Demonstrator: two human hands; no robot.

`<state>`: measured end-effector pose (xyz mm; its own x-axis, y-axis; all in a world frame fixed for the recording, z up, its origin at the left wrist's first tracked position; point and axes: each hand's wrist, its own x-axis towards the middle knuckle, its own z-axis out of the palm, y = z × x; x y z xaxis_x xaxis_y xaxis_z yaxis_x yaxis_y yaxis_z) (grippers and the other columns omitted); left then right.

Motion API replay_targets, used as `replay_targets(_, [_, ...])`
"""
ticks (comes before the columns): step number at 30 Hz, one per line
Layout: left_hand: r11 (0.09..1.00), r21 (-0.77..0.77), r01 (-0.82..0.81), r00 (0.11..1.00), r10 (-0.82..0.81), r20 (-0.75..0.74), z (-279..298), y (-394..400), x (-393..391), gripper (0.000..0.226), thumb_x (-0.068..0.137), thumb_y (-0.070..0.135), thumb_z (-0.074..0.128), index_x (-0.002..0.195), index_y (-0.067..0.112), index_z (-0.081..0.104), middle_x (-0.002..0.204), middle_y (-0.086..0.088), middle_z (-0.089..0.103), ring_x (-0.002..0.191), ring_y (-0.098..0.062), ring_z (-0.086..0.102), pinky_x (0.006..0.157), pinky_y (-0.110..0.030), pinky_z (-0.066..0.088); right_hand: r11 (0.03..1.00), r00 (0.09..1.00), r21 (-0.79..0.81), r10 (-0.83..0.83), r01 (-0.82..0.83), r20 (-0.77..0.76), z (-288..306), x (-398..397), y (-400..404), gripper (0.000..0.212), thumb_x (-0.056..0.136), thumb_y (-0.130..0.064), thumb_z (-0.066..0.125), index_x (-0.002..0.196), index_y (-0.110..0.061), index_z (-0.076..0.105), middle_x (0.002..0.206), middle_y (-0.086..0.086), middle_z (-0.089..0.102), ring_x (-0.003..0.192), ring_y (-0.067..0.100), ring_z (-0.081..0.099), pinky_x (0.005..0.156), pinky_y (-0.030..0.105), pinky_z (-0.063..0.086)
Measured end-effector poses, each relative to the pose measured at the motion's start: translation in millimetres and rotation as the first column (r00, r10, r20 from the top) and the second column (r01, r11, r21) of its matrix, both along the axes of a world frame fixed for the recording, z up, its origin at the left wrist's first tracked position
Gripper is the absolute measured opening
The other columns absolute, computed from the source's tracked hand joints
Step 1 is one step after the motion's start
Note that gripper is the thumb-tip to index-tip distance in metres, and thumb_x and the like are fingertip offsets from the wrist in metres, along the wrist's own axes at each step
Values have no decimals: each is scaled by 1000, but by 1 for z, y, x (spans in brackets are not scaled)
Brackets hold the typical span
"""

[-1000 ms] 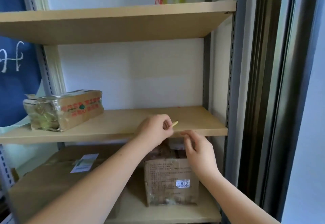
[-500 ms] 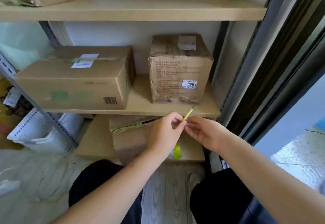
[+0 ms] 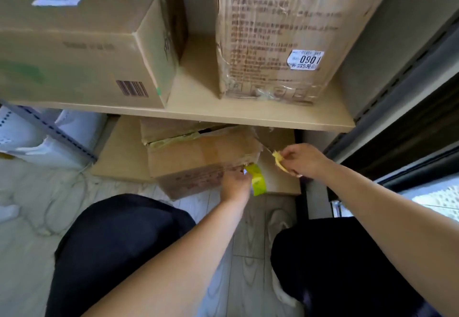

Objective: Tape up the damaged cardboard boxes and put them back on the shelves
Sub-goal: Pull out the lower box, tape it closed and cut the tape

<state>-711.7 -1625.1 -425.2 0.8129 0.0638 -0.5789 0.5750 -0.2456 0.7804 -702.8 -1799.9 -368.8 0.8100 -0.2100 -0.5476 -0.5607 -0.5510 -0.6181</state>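
Observation:
A damaged cardboard box (image 3: 198,157) with torn flaps sits on the bottom board, partly under the shelf (image 3: 248,115). My left hand (image 3: 234,183) reaches down at the box's front right corner and touches a yellow-green tape roll (image 3: 258,180) standing there; whether it grips the roll I cannot tell. My right hand (image 3: 303,158) is to the right of the box and pinches a crumpled yellowish scrap of tape (image 3: 278,158). On the shelf above stand a wide box (image 3: 82,43) at left and a worn upright box (image 3: 285,35) with a white price sticker.
A grey metal upright (image 3: 49,130) runs at the left with white bags behind it. A dark door frame (image 3: 409,130) closes the right side. My knees in dark trousers (image 3: 119,247) are over a pale wood-look floor (image 3: 250,229).
The view has tilted down from the upper shelves to the bottom level. My hands have parted: the left dropped to the tape roll, the right moved right with the scrap.

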Motion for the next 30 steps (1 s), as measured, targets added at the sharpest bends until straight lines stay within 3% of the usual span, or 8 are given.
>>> replay_targets(3, [1000,-14,-28,997,27,-74,-23,-13,18,11,90,11,67,83,3,70,83,-15,69,78,-14,68,66,-26,39,955,966,-228,223,-189,133,-17,15,0,8,91,-19,65,99,-15,66,87,3,66,61,8,54,59,21,46])
replay_targets(6, [998,0,-60,996,60,-62,-42,-34,31,35,88,20,72,114,1,61,103,-6,66,92,-16,65,81,-28,47,882,895,-370,389,-293,217,-29,38,13,14,93,-23,61,106,-21,62,100,4,67,86,22,62,78,36,53])
replay_targets(9, [980,-25,-195,979,194,-57,-54,-47,38,58,85,16,76,124,6,36,105,-3,49,91,-15,49,67,-13,32,793,839,-468,515,-389,176,-42,63,27,19,96,-28,56,113,-23,57,106,6,66,95,28,62,78,37,51])
replay_targets(15, [886,-248,-392,913,341,-225,-68,-56,40,51,83,8,78,115,16,39,121,-19,62,103,-40,67,83,-50,58,799,813,-385,555,-461,177,-63,81,35,21,96,-22,59,115,-14,57,108,11,66,96,28,61,80,35,46])
replay_targets(17, [833,-319,-452,879,355,-318,-64,-55,38,44,83,3,75,102,23,41,113,-16,61,94,-44,69,57,-47,61,813,812,-362,546,-456,205,-66,82,34,21,96,-21,59,115,-13,57,108,11,65,94,28,61,81,36,46])
replay_targets(21, [810,-424,-407,877,215,-430,-62,-50,34,30,89,-2,68,88,24,55,93,-1,63,53,-24,69,64,-47,62,815,812,-342,548,-467,199,-67,81,34,20,98,-23,56,117,-16,55,107,8,63,91,24,60,80,35,48])
replay_targets(25, [815,-490,-310,905,94,-415,-59,-37,30,15,93,3,65,87,16,59,82,-11,67,54,-24,68,43,-30,56,818,821,-271,555,-508,134,-48,86,26,19,99,-23,56,116,-17,56,101,4,58,82,21,56,71,32,45])
replay_targets(30, [809,-548,-215,940,19,-341,-61,-25,24,12,93,8,67,95,17,61,66,-6,70,52,-20,70,47,-27,56,759,769,-125,633,-639,-87,-9,71,-4,13,98,-21,54,105,-11,59,103,10,62,86,28,64,75,44,59])
